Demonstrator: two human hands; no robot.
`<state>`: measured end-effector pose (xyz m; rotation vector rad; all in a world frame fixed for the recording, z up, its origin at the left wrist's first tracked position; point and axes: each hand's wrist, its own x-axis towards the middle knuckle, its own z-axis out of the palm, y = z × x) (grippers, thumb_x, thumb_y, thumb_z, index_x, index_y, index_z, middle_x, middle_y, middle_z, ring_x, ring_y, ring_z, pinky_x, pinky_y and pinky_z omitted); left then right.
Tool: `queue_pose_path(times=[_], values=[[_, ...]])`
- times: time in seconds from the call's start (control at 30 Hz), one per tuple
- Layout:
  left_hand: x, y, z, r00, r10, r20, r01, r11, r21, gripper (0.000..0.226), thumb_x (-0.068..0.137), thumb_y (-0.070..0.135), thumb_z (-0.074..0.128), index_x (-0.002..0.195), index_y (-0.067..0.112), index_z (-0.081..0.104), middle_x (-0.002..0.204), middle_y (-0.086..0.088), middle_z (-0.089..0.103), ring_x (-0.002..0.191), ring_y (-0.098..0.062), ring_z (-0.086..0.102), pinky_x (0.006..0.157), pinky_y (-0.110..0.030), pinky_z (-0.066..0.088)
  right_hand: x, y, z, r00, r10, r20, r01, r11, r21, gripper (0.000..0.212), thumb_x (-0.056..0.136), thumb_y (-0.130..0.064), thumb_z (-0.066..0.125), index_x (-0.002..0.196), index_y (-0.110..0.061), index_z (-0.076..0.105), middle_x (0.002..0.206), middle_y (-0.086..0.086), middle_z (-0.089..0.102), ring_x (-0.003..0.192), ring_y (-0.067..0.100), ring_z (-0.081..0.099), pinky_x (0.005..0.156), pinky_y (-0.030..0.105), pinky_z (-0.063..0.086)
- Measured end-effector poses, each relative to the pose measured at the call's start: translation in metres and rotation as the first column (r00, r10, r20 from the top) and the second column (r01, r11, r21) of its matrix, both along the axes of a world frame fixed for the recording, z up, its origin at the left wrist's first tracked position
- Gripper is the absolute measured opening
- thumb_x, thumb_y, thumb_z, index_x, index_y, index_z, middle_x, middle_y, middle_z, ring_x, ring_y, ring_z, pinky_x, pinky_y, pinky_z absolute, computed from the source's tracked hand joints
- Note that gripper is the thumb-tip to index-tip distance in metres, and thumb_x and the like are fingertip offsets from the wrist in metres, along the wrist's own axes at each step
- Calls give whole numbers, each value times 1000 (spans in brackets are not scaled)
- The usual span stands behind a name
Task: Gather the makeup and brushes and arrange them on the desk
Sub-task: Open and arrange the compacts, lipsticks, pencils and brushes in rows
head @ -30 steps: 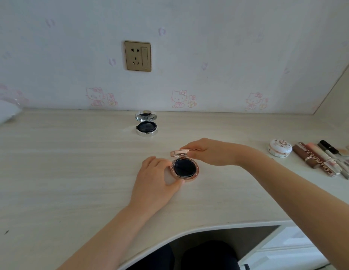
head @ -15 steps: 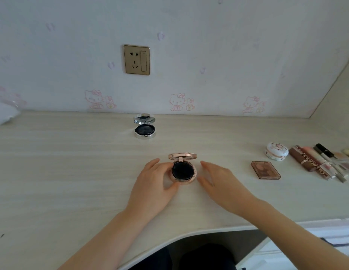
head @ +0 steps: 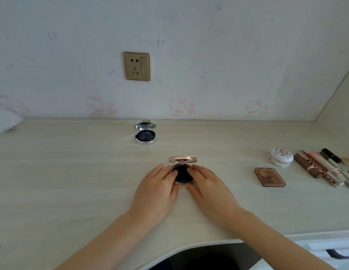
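Note:
A rose-gold round compact (head: 182, 173) stands open in the middle of the pale wooden desk (head: 72, 172), its lid upright behind a black puff. My left hand (head: 156, 190) holds its left side with thumb and fingers. My right hand (head: 210, 190) holds its right side, fingers touching the rim. A silver compact (head: 145, 133) lies open farther back. At the right lie a brown eyeshadow palette (head: 269, 176), a white flowered round case (head: 281, 157) and several tubes and pens (head: 321, 168).
A gold wall socket (head: 137, 66) sits above the desk. A white object (head: 6, 121) lies at the far left edge. The desk front curves inward, with a white drawer (head: 325, 250) at the lower right.
My right hand let go of the lid, drew back, then came in to hold the compact's right side. The lid now stands upright. The eyeshadow palette came into sight.

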<state>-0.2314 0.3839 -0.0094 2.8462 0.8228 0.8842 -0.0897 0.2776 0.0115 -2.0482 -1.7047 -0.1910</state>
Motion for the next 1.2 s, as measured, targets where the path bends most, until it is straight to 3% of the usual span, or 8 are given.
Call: queue_pose_path(times=[0.1, 0.27, 0.47, 0.67, 1.2], values=[[9, 11, 2, 1000, 7, -25, -6, 999, 53, 35, 84, 31, 56, 113, 17, 68, 115, 3, 68, 113, -24, 62, 91, -35, 53, 8, 11, 0, 1000, -18, -25, 18, 1000, -18, 36, 93, -24, 57, 127, -13, 57, 129, 4, 58, 118, 26, 55, 96, 35, 46], [26, 35, 5, 998, 11, -66, -7, 998, 60, 32, 82, 27, 67, 113, 18, 67, 116, 4, 67, 116, -24, 59, 92, -35, 52, 21, 35, 6, 998, -42, -56, 36, 994, -107, 40, 97, -31, 48, 135, -17, 49, 139, -1, 49, 129, 23, 43, 106, 31, 34], [48, 69, 6, 996, 45, -71, -36, 993, 114, 32, 81, 26, 71, 111, 16, 67, 111, 3, 68, 112, -24, 61, 92, -35, 52, 41, 73, 5, 995, -95, -26, 89, 983, -163, 38, 98, -33, 42, 133, -21, 48, 135, -4, 52, 125, 23, 45, 104, 33, 35], [66, 98, 7, 995, 77, -57, -66, 982, 175, 18, 72, 20, 80, 89, 16, 74, 96, 3, 73, 102, -26, 66, 78, -35, 56, 53, 107, 5, 993, -116, -34, 109, 980, -166, 39, 97, -32, 43, 134, -19, 47, 138, -2, 50, 126, 25, 42, 106, 33, 32], [83, 133, 6, 992, 106, -69, -90, 976, 198, 8, 76, 16, 74, 81, 14, 70, 83, 1, 70, 89, -26, 63, 70, -36, 54, 70, 145, 6, 996, -82, -17, 77, 972, -224, 39, 99, -35, 39, 135, -21, 42, 139, -1, 46, 129, 25, 38, 103, 39, 31]])
